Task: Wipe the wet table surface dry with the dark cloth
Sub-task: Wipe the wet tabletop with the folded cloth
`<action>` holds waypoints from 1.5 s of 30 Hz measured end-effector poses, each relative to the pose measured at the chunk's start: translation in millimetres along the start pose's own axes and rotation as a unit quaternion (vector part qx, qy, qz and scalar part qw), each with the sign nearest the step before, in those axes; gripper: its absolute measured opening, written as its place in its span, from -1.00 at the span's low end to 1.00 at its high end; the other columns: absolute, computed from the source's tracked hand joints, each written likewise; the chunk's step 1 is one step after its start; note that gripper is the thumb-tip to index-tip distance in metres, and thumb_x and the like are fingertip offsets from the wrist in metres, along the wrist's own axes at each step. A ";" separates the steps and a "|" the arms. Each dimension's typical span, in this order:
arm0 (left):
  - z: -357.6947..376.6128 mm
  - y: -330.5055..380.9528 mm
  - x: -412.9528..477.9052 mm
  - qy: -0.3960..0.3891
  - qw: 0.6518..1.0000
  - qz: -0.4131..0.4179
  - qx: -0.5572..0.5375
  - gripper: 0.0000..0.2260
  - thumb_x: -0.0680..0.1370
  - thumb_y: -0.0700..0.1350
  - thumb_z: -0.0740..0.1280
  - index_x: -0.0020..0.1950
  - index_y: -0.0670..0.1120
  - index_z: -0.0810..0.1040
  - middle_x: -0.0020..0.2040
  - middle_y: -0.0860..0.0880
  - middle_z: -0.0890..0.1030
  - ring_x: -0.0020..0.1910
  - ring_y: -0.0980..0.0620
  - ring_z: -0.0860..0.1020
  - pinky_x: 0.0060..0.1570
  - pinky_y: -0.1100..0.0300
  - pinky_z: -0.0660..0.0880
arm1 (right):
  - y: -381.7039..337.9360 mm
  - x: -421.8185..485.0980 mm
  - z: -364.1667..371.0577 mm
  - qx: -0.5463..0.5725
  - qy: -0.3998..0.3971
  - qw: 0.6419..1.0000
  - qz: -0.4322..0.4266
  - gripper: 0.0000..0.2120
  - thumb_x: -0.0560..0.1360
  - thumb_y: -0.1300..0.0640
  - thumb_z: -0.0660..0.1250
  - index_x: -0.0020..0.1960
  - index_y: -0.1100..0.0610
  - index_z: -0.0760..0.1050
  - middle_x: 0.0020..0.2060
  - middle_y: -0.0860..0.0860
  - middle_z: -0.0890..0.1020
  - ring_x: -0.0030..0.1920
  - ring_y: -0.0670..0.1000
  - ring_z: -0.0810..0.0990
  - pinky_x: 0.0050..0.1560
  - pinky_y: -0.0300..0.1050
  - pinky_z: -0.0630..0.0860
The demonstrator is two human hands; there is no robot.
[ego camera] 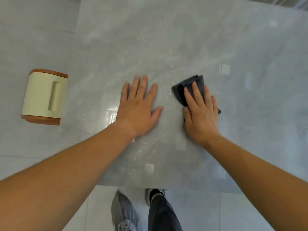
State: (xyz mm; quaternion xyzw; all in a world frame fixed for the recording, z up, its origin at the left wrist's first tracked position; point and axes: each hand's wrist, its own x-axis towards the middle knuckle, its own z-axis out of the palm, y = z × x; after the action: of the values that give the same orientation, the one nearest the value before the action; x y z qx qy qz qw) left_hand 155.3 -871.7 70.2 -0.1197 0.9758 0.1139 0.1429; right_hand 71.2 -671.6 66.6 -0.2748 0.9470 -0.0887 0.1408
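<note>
Table point(191, 39), grey and glossy, fills the head view, its near edge running just above the person's shoes, and a scatter of water droplets point(164, 80) glints across its middle. At far left a cream-and-wood stool point(44, 97) stands on the tiled floor, beside the table and apart from both arms. Moving right, the left hand point(138, 107) lies flat on the surface with fingers spread, gripping nothing and seemingly bracing the body. Droplets lie just past its fingertips, and more bead near the wrist toward the near edge. Further right, the right hand point(201, 112) presses palm-down on the folded dark cloth point(190, 85), fingers close together and laid over it rather than pinching; the cloth's far corner and a sliver at the little-finger side show beyond the hand. The cloth sits at the right edge of the wet patch, so most of the drying appears not yet done. Judged from here, the main risks are that the flat-held cloth slips or unfolds under the palm on the slick top, that a stroke merely pushes water off the near edge onto the floor by the feet, or that the bracing palm smears moisture over wiped ground
</note>
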 end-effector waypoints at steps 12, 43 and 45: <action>1.5 -2.3 10.1 0.000 1.000 -0.018 -0.022 -0.33 0.62 0.30 -0.04 0.65 0.06 -0.12 0.65 -0.08 -0.25 0.59 -0.08 -0.34 0.54 -0.14 -0.29 | 3.7 66.0 -13.2 0.008 0.001 1.000 -0.029 -0.46 0.66 0.06 0.05 0.63 -0.07 0.04 0.64 -0.03 0.00 0.62 0.15 -0.15 0.59 0.18 -0.16; -61.8 -70.7 150.9 0.020 0.999 -0.011 -0.038 -0.38 0.64 0.26 0.00 0.64 0.03 0.02 0.65 -0.15 -0.08 0.62 -0.14 -0.14 0.53 -0.16 -0.19 | -14.2 221.6 -41.3 -0.002 0.035 0.999 0.012 -0.47 0.66 -0.04 0.00 0.62 -0.08 0.07 0.64 -0.04 0.02 0.62 0.16 -0.09 0.56 0.14 -0.18; -60.3 -72.1 151.9 0.019 0.999 -0.008 -0.041 -0.38 0.64 0.26 -0.01 0.64 0.04 0.01 0.65 -0.15 -0.09 0.62 -0.13 -0.15 0.53 -0.16 -0.20 | -13.7 198.3 -38.4 -0.027 -0.004 0.997 -0.066 -0.46 0.66 -0.06 -0.01 0.62 -0.09 0.07 0.63 -0.05 0.03 0.62 0.16 -0.09 0.57 0.14 -0.16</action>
State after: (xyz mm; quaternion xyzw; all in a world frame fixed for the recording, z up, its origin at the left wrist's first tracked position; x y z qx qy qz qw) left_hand 18.0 -985.9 66.4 -0.1352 0.9718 0.1508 0.1205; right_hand -94.6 -787.6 63.0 -0.3410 0.9282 -0.0709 0.1307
